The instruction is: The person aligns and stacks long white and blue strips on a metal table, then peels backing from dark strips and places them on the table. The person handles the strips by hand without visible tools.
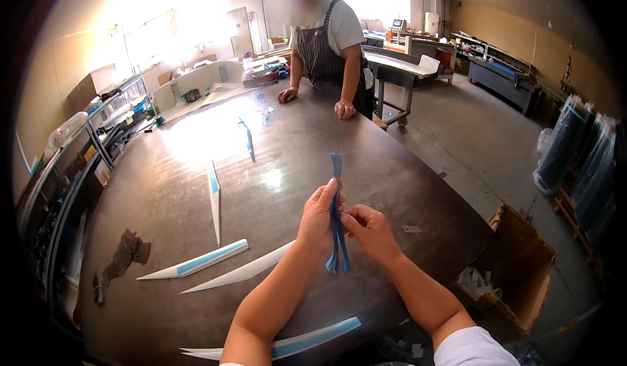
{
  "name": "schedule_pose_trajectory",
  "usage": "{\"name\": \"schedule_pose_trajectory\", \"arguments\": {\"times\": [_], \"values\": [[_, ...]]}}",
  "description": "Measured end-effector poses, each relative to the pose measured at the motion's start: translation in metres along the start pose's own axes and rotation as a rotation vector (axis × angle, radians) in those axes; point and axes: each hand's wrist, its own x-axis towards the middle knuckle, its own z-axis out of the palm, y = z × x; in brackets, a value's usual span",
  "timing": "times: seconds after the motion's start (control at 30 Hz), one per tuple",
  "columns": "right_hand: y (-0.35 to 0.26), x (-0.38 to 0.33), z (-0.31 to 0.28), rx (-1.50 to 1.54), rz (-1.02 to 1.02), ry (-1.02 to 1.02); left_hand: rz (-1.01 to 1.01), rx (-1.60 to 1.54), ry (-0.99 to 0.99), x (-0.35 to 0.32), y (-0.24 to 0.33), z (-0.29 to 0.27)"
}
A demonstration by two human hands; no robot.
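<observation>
A bundle of long, narrow blue strips [336, 235] is held upright above the table, its lower ends hanging apart. My left hand [318, 214] is closed around the upper middle of the bundle, and a short length sticks up past the thumb. Slightly lower, my right hand [371, 230] pinches at the right side of the strips; its fingertips partly cover what they grip. Under my left forearm lies a plain white pointed piece [238, 276]. Left of it rests a white pointed piece with a blue band [202, 259].
Another banded piece [317, 338] lies at the near edge, and a slim one [215, 203] farther off. Dark scraps [127, 252] sit at left, loose blue strips [247, 137] toward the back. Across the brown table [418, 176] stands a person [326, 46]. An open cardboard box [522, 274] is at right.
</observation>
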Motion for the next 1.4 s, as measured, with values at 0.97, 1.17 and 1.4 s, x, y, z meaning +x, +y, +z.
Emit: {"name": "schedule_pose_trajectory", "arguments": {"times": [0.97,1.17,1.4], "values": [[-0.013,-0.001,-0.004,-0.159,-0.164,0.291,0.109,0.432,0.061,0.006,-0.003,-0.009],[-0.013,0.005,-0.016,-0.172,-0.252,0.331,-0.08,0.138,-0.059,0.006,0.007,-0.005],[-0.023,0.001,-0.014,-0.108,-0.262,0.351,-0.194,0.05,-0.131,0.009,0.006,-0.011]]}}
